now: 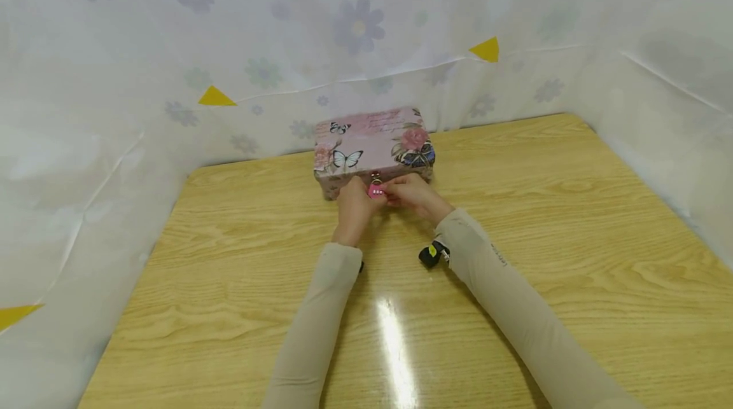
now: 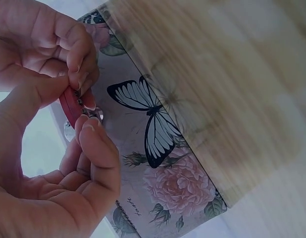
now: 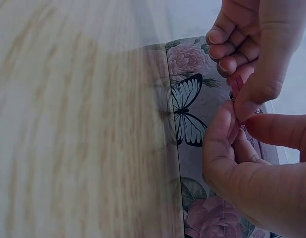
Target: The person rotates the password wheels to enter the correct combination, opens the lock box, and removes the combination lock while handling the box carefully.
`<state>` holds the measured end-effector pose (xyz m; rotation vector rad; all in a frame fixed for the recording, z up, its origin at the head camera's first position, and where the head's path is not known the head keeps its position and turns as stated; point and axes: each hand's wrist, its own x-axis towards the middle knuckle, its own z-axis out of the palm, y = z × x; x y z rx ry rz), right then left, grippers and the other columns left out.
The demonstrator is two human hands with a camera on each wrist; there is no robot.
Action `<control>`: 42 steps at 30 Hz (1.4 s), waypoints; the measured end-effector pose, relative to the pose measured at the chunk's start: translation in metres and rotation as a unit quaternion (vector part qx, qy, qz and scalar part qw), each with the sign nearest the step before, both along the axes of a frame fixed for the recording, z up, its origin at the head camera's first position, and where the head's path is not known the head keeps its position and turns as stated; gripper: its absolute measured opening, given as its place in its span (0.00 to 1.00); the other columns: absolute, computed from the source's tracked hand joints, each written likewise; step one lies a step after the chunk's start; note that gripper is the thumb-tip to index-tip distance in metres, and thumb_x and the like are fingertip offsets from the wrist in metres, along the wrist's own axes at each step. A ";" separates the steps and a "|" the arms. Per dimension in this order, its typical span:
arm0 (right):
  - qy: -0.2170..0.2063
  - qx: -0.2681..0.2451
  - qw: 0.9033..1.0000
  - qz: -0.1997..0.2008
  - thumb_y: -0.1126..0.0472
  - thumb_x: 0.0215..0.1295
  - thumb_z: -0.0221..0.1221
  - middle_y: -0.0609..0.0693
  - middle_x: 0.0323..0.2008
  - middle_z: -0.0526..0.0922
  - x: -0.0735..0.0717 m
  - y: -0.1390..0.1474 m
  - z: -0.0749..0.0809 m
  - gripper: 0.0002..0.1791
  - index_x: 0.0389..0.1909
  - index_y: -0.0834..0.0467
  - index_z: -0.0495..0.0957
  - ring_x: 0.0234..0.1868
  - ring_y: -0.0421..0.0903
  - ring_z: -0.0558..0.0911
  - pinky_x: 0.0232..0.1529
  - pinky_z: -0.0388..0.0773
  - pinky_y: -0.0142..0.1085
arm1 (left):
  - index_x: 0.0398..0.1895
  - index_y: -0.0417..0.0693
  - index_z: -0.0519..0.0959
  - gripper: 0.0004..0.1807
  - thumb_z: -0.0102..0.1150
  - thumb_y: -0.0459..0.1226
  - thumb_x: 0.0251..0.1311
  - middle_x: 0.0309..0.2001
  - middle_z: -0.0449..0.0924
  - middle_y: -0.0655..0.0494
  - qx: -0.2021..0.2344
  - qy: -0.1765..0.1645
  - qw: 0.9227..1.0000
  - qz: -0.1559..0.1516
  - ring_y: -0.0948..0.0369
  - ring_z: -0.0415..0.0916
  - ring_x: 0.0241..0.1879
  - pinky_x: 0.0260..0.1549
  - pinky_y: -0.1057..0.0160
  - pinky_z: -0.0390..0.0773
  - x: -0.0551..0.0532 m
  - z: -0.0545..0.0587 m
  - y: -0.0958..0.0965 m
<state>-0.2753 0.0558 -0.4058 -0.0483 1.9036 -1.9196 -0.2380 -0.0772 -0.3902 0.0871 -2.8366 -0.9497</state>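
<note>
A pink combination padlock (image 1: pixel 376 191) with a row of number dials hangs by its shackle at the metal clasp (image 1: pixel 375 175) on the front of a pink box (image 1: pixel 366 148). The box is printed with butterflies and roses, and its lid is down. My left hand (image 1: pixel 355 207) pinches the padlock from the left between thumb and fingers. From the other side, my right hand (image 1: pixel 417 195) pinches it too, thumb and forefinger close by the dials. In the left wrist view the lock body (image 2: pixel 71 106) shows red between both hands; fingers cover much of it in the right wrist view.
The box stands near the back edge of a wood-grain table (image 1: pixel 258 256). Behind it hangs a pale flowered curtain (image 1: pixel 321 27) with yellow triangles on it. A black wrist camera (image 1: pixel 431 255) sits below the right sleeve.
</note>
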 end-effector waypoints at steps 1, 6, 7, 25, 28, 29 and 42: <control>0.000 0.002 1.000 0.000 0.70 0.70 0.49 0.45 0.26 0.79 0.000 0.000 0.000 0.18 0.53 0.81 0.69 0.27 0.36 0.78 0.35 0.80 0.27 | 0.20 0.44 0.67 0.17 0.68 0.36 0.47 0.19 0.65 0.55 0.002 -0.001 1.000 0.000 0.55 0.65 0.23 0.19 0.63 0.62 0.000 0.000 0.000; -0.006 0.007 1.000 -0.004 0.70 0.71 0.49 0.45 0.26 0.79 0.000 -0.002 -0.001 0.18 0.54 0.80 0.70 0.27 0.35 0.78 0.34 0.80 0.26 | 0.12 0.47 0.61 0.22 0.69 0.36 0.45 0.14 0.58 0.59 0.010 -0.006 1.000 0.002 0.59 0.59 0.19 0.16 0.65 0.56 -0.001 0.001 -0.001; -0.007 0.010 1.000 -0.004 0.69 0.71 0.49 0.45 0.26 0.79 0.000 -0.002 -0.002 0.18 0.54 0.80 0.70 0.27 0.35 0.78 0.34 0.80 0.26 | 0.11 0.48 0.61 0.23 0.69 0.36 0.45 0.13 0.57 0.59 0.010 -0.007 1.000 0.003 0.59 0.59 0.19 0.15 0.65 0.56 -0.002 0.001 -0.001; -0.018 0.000 1.000 -0.017 0.69 0.69 0.50 0.46 0.26 0.80 -0.001 -0.004 -0.006 0.18 0.54 0.79 0.71 0.26 0.35 0.79 0.34 0.81 0.26 | 0.31 0.38 0.71 0.21 0.72 0.42 0.46 0.28 0.73 0.48 -0.007 -0.028 1.000 0.012 0.46 0.76 0.34 0.32 0.54 0.77 -0.006 -0.002 0.000; -0.024 -0.011 0.999 -0.026 0.70 0.68 0.51 0.45 0.24 0.80 -0.001 -0.004 -0.005 0.18 0.53 0.79 0.71 0.25 0.36 0.79 0.33 0.81 0.26 | 0.31 0.39 0.70 0.21 0.72 0.42 0.45 0.27 0.71 0.50 -0.010 -0.022 1.000 0.011 0.47 0.76 0.33 0.31 0.55 0.75 -0.007 -0.002 -0.001; -0.027 -0.016 0.999 -0.032 0.69 0.68 0.51 0.44 0.23 0.80 -0.001 -0.005 -0.004 0.17 0.52 0.78 0.73 0.24 0.36 0.79 0.32 0.80 0.26 | 0.30 0.39 0.70 0.21 0.72 0.42 0.45 0.27 0.71 0.50 -0.011 -0.022 1.000 0.011 0.47 0.76 0.33 0.31 0.55 0.75 -0.007 -0.002 -0.001; 0.004 -0.058 0.990 -0.131 0.67 0.68 0.53 0.47 0.22 0.80 0.007 -0.015 -0.006 0.14 0.45 0.77 0.76 0.21 0.35 0.77 0.23 0.77 0.25 | 0.32 0.39 0.71 0.23 0.74 0.43 0.45 0.30 0.75 0.47 -0.014 -0.028 0.999 0.002 0.49 0.75 0.34 0.32 0.54 0.76 -0.008 0.001 0.002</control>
